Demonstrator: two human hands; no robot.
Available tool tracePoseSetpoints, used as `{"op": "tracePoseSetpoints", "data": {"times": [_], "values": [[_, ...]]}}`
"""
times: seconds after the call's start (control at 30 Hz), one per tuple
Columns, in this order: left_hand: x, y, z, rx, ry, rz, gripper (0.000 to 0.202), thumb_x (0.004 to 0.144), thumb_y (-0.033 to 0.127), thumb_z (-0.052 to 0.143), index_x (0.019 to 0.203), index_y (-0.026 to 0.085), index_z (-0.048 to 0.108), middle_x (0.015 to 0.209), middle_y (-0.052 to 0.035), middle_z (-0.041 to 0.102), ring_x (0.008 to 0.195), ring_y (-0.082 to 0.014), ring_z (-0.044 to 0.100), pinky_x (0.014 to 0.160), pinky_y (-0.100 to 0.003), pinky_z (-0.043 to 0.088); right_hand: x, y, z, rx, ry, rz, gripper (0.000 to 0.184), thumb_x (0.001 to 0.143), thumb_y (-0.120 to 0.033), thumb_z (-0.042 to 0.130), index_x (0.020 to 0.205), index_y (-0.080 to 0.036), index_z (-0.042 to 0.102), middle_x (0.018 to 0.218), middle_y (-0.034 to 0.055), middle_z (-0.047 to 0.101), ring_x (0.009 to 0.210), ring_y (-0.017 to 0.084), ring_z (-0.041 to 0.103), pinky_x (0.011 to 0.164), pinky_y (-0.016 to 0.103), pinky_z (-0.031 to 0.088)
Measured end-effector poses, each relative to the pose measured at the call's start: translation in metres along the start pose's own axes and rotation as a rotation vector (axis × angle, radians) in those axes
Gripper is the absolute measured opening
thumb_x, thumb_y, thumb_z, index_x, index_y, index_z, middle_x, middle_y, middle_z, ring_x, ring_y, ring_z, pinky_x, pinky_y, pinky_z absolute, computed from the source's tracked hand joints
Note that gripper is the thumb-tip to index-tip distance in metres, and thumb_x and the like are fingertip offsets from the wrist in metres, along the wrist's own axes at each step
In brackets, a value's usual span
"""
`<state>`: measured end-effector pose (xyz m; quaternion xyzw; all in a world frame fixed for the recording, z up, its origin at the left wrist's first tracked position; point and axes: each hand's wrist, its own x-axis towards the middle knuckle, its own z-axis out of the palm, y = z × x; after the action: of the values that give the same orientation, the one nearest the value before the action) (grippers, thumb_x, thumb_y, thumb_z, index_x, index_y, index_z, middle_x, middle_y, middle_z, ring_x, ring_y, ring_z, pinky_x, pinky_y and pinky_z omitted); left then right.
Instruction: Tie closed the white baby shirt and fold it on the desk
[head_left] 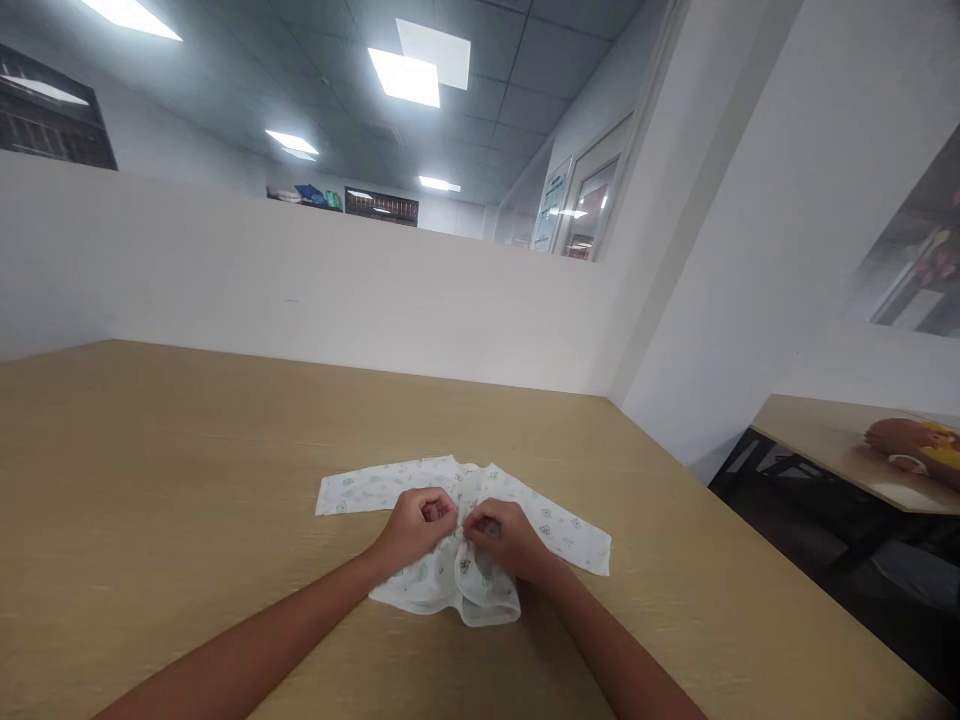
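A small white baby shirt (574,530) with a light printed pattern lies spread on the wooden table, its long sleeves stretched out to both sides. My left hand (421,520) is closed in a pinch on the left edge of the front, near the middle. Facing it, my right hand (504,535) pinches the right edge of the front, the two sets of fingertips nearly touching. Below my hands the lower front is bunched and slightly raised, with the hem curling. Whatever fastening lies between my fingers is too small to make out.
The wooden table (187,440) runs back to a low white partition (360,300). A white wall (720,250) rises at the right. Beyond the table's right edge stands another table (825,440) with a brown and yellow object (911,440) on it.
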<state>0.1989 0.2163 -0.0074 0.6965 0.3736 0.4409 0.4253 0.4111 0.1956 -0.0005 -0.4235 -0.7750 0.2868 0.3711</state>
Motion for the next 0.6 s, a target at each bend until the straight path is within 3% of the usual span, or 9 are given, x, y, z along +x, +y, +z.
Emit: {"op": "tracePoseSetpoints", "data": {"times": [0.27,0.4,0.6], "values": [[0.0012,-0.0024,0.0011,-0.094,-0.119,-0.069,0.036,0.087,0.046,0.066,0.088,0.010,0.069,0.060,-0.0016,0.056,0.048,-0.0098,0.049,0.046,-0.018,0.031,-0.0004,-0.0034,0.0071,-0.016,0.055,-0.010,0.011,0.092,-0.023,0.061,0.088,-0.016,0.068,0.085,0.0013,0.066,0.077,0.014,0.058,0.073,0.023,0.044],[0.0021,-0.0034,0.0009,-0.101,-0.109,-0.066,0.034,0.085,0.044,0.067,0.087,0.011,0.067,0.061,-0.0017,0.056,0.049,-0.0099,0.049,0.047,-0.019,0.031,0.0001,-0.0072,0.0092,-0.009,0.090,-0.014,0.012,0.094,-0.024,0.059,0.089,-0.016,0.066,0.083,0.0011,0.065,0.075,0.013,0.056,0.070,0.023,0.043],[0.0033,-0.0038,0.0016,0.063,-0.077,-0.018,0.021,0.081,0.032,0.064,0.082,0.011,0.070,0.070,-0.0033,0.062,0.059,-0.0098,0.050,0.055,-0.020,0.035,0.0006,-0.0001,0.0087,0.017,0.076,-0.011,0.011,0.093,-0.022,0.057,0.091,-0.015,0.066,0.085,0.0013,0.066,0.076,0.013,0.058,0.071,0.023,0.044]]}}
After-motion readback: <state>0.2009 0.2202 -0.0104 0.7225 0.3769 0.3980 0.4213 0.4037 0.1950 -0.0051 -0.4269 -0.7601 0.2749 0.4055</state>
